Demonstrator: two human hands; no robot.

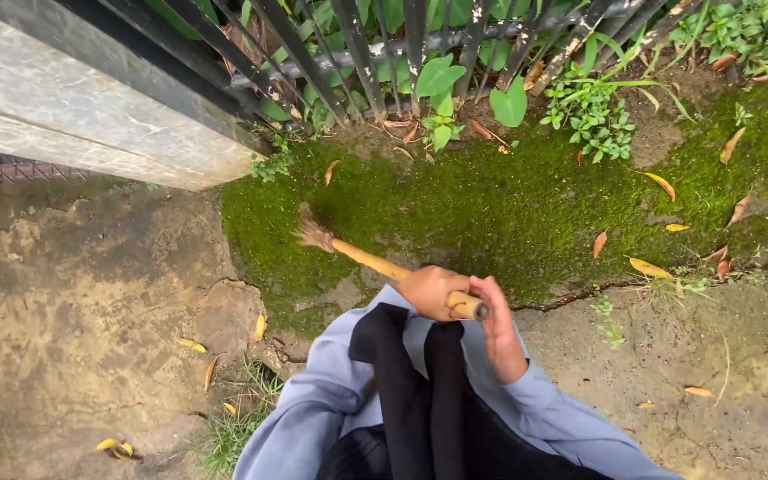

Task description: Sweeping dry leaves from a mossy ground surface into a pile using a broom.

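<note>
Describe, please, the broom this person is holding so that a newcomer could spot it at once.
Start at the black metal fence and drop to the moss patch below it. Angled across its near edge is the broom: a pale bamboo stick gripped by both hands, ending in a small brown bristle tuft.

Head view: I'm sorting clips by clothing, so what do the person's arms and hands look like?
Both arms wear long, loose light blue-grey sleeves reaching the wrists. The left hand and right hand are bare: no gloves, rings or watch visible. Dark scarf-like strips hang between the sleeves.
</note>
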